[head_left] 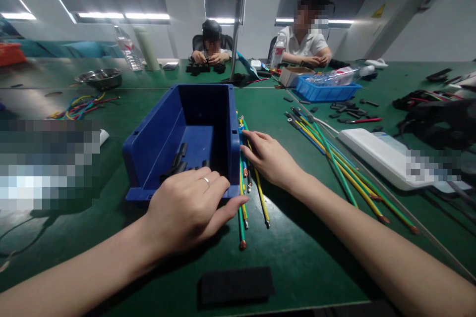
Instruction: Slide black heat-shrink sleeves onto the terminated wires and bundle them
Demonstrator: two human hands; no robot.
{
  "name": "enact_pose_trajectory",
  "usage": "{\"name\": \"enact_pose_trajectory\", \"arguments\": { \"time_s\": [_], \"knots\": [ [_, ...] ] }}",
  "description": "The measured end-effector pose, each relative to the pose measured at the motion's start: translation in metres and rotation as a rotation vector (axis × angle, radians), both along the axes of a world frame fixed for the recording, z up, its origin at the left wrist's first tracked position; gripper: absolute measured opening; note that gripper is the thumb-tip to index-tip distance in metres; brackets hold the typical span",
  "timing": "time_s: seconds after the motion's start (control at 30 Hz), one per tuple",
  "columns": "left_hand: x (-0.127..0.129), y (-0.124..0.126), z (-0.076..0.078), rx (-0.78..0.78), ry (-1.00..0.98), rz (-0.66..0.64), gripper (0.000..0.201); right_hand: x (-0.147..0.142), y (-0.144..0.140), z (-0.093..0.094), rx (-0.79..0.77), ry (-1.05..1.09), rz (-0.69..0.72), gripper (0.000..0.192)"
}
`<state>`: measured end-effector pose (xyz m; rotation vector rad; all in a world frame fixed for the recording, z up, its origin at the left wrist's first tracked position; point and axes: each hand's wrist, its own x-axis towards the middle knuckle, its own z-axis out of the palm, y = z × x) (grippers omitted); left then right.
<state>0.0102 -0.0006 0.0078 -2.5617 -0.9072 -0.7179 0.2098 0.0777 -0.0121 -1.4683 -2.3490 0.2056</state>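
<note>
A dark blue plastic bin [148, 129] stands in the middle of the table, with several short black tubes [180, 161] inside. My left hand [189, 203], a ring on one finger, is curled over the bin's front edge. Its thumb reaches right to the wires, and its fingertips are hidden behind the edge. Along the bin's right side lie several green, yellow and blue wires [263, 203], some with metal ring ends. Beside them is my right hand [273, 158], palm down, fingers stretched toward the bin wall and the thumb apart from them.
More wires [345, 173] lie to the right, near a white power strip [383, 158]. A black block [236, 285] is at the front. A blue tray [327, 90] holds a bottle. At the back left is a metal bowl [100, 78]. Two people sit across the table.
</note>
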Motion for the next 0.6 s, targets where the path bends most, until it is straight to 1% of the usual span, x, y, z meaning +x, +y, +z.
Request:
{"name": "enact_pose_trajectory", "arguments": {
  "time_s": [0.1, 0.23, 0.47, 0.53, 0.6],
  "knots": [
    [0.0, 0.0, 0.0, -0.018, -0.007, -0.002, 0.042, 0.004, 0.0, 0.006, 0.013, 0.006, -0.074, 0.041],
    [0.0, -0.001, 0.001, -0.028, -0.022, -0.004, 0.042, 0.01, 0.001, 0.013, 0.022, 0.004, -0.206, 0.042],
    [0.001, 0.0, 0.0, -0.028, -0.021, 0.003, 0.043, 0.013, 0.0, 0.01, 0.038, -0.13, -0.196, 0.029],
    [0.001, -0.001, 0.001, -0.02, -0.017, 0.006, 0.043, 0.014, -0.001, 0.01, 0.053, -0.178, -0.231, 0.025],
    [0.003, -0.004, 0.002, 0.01, 0.013, 0.036, 0.043, 0.016, 0.0, 0.011, 0.06, -0.221, -0.276, 0.024]
  ]
}}
